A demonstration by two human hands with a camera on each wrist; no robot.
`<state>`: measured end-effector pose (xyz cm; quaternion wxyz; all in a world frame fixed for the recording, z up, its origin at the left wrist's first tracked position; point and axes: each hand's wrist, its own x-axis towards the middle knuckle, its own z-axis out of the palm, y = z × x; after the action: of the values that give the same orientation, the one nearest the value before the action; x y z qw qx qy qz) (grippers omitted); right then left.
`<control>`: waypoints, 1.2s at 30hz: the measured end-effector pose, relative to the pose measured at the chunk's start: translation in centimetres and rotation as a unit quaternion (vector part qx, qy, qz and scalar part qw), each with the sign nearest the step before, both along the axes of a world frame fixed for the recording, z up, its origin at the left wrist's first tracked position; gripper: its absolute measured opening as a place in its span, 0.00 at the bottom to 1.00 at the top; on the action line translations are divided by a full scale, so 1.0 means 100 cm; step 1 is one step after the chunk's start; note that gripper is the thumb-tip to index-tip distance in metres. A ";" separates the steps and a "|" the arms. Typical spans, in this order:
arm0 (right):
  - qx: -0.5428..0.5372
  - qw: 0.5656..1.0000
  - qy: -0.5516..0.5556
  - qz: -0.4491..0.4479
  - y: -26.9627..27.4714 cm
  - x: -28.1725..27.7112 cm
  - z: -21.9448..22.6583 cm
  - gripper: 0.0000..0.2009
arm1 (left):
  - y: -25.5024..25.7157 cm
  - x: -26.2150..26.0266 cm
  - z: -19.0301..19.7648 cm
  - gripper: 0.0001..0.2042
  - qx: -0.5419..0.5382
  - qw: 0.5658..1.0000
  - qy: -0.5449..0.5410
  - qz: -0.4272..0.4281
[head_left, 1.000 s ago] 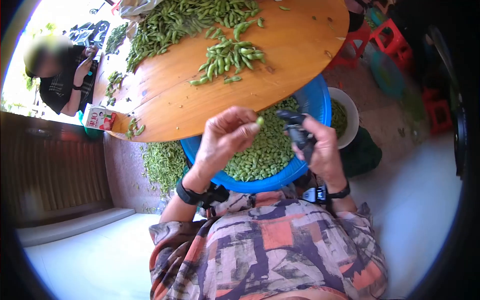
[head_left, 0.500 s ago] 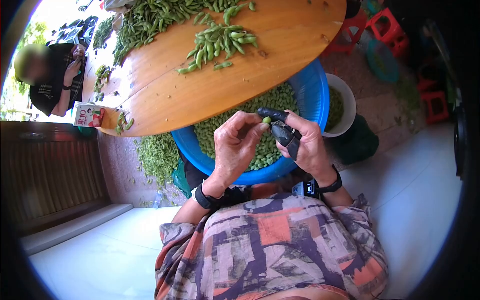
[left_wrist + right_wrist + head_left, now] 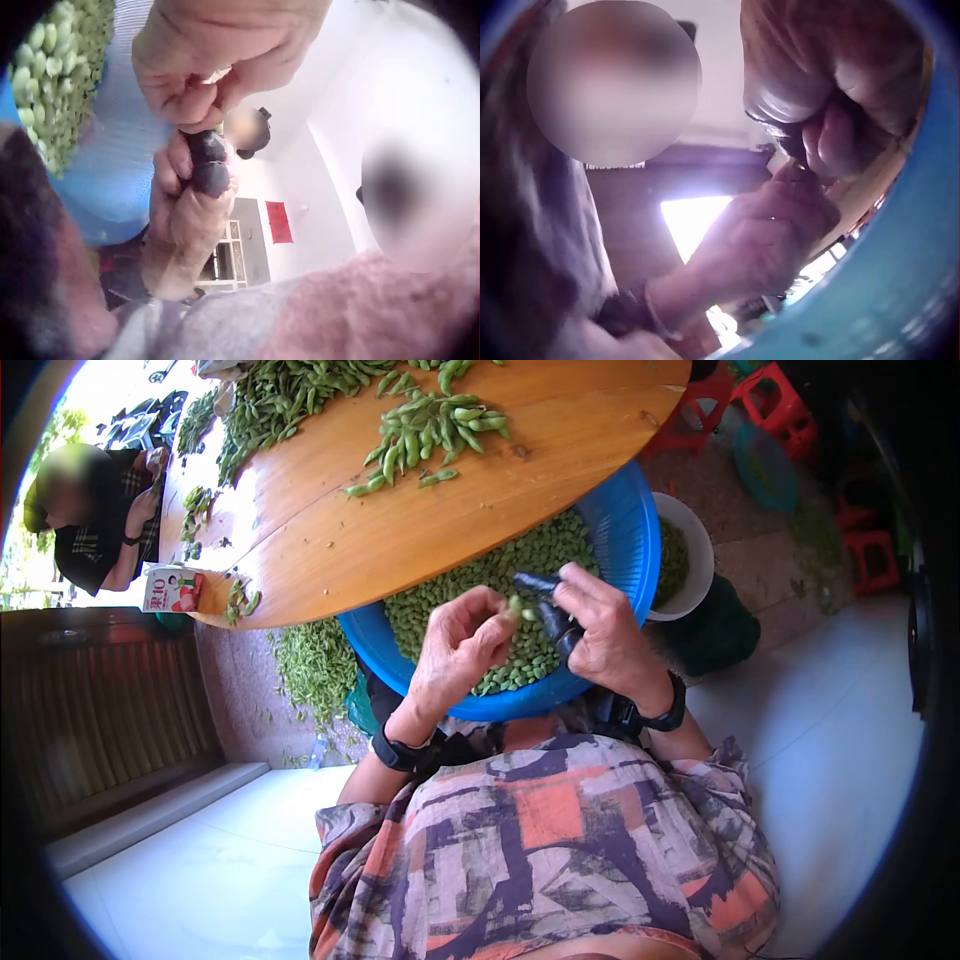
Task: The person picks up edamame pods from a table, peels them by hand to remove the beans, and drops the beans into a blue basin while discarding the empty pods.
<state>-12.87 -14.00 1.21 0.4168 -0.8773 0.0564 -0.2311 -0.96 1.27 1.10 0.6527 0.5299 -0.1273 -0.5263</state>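
Note:
My left hand point(image 3: 455, 645) pinches a small green soybean pod point(image 3: 517, 606) between thumb and forefinger, over a blue tub point(image 3: 620, 525). Many shelled soybeans point(image 3: 430, 600) lie in that tub. Right beside the pod is my right hand point(image 3: 615, 645), its thumb and forefinger capped in black finger covers point(image 3: 560, 630). In the head view a pale green bean shows at the pod's end, by the covers. The left wrist view has one black cover point(image 3: 211, 178) up against the left fingertips. I cannot tell whether the right fingers grip the pod.
Ahead, a wooden table point(image 3: 300, 540) bears piles of pods point(image 3: 435, 435) and a printed carton point(image 3: 172, 590). A white bucket point(image 3: 700, 550) stands right of the tub; red stools point(image 3: 775, 405) are beyond. Green pods or husks point(image 3: 320, 670) cover floor at left. Another person point(image 3: 95, 535) sits across the table.
My right hand came in from the right to the left fingertips, then turned so its black-covered fingers point left at the pod. The left hand keeps its pinch; the view has shifted slightly.

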 end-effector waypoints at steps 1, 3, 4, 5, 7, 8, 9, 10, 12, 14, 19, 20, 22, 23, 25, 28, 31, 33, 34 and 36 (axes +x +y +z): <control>-0.026 0.999 -0.002 -0.022 -0.003 0.000 -0.001 0.13 | 0.005 0.004 -0.003 0.06 0.038 0.982 -0.186 0.006; -0.008 0.999 0.004 -0.039 -0.012 -0.004 0.002 0.15 | 0.007 0.010 -0.005 0.05 0.092 0.877 -0.470 0.032; 0.009 0.998 0.009 -0.060 -0.016 -0.006 0.003 0.16 | 0.009 0.012 -0.007 0.05 0.093 0.877 -0.470 0.032; 0.018 0.998 0.008 -0.054 -0.020 -0.009 0.002 0.19 | 0.012 0.015 -0.010 0.05 0.109 0.888 -0.447 0.016; 0.058 0.997 0.014 -0.047 -0.019 -0.010 0.002 0.18 | 0.012 0.014 -0.011 0.05 0.124 0.897 -0.424 0.000; 0.098 0.994 0.018 -0.040 -0.018 -0.010 0.001 0.17 | 0.010 0.010 -0.008 0.05 0.083 0.952 -0.295 0.011; 0.097 0.994 0.017 -0.040 -0.015 -0.008 -0.001 0.17 | 0.007 0.007 -0.005 0.05 0.040 0.986 -0.162 0.023; 0.146 0.989 0.012 -0.025 -0.009 -0.005 -0.004 0.18 | 0.004 0.004 0.000 0.05 0.021 0.991 -0.136 0.007; 0.194 0.981 0.002 -0.003 -0.002 -0.002 -0.002 0.19 | -0.005 -0.009 0.008 0.04 -0.014 0.983 -0.183 0.010; 0.322 0.945 0.043 -0.041 0.006 0.000 0.001 0.30 | -0.004 -0.001 0.013 0.07 0.001 0.967 -0.242 -0.080; 0.327 0.914 -0.063 -0.230 -0.041 -0.026 0.000 0.46 | -0.006 0.058 0.044 0.10 -0.009 0.728 -0.685 0.008; 0.274 0.932 -0.129 -0.201 -0.062 -0.041 -0.012 0.36 | -0.005 0.078 0.048 0.10 0.029 0.687 -0.724 0.049; 0.188 0.929 -0.037 -0.317 -0.097 -0.070 -0.022 0.12 | -0.002 0.114 0.057 0.08 0.110 0.645 -0.751 0.083; 0.056 0.928 -0.022 -0.367 -0.105 -0.072 -0.021 0.13 | -0.001 0.130 0.056 0.08 0.135 0.626 -0.764 0.075; -0.077 0.908 -0.008 -0.411 -0.112 -0.076 -0.021 0.13 | -0.005 0.148 0.053 0.07 0.160 0.606 -0.776 0.067; 0.001 0.893 0.060 -0.447 -0.111 -0.079 -0.019 0.14 | -0.009 0.157 0.052 0.05 0.203 0.619 -0.759 0.017; -0.007 0.905 0.042 -0.423 -0.094 -0.066 -0.007 0.13 | -0.011 0.158 0.055 0.05 0.209 0.599 -0.773 -0.009; 0.015 0.913 0.035 -0.406 -0.087 -0.059 -0.005 0.13 | -0.009 0.153 0.059 0.04 0.236 0.607 -0.759 -0.020; 0.036 0.921 0.028 -0.387 -0.087 -0.057 -0.005 0.12 | -0.009 0.153 0.059 0.04 0.234 0.607 -0.759 -0.021; 0.042 0.922 0.029 -0.385 -0.086 -0.054 -0.008 0.11 | -0.006 0.154 0.058 0.03 0.210 0.626 -0.750 0.026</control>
<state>-18.24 -22.65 0.41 0.3304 -0.7760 0.4114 -0.3456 14.48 0.68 6.89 0.2153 0.8673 -0.4449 0.0583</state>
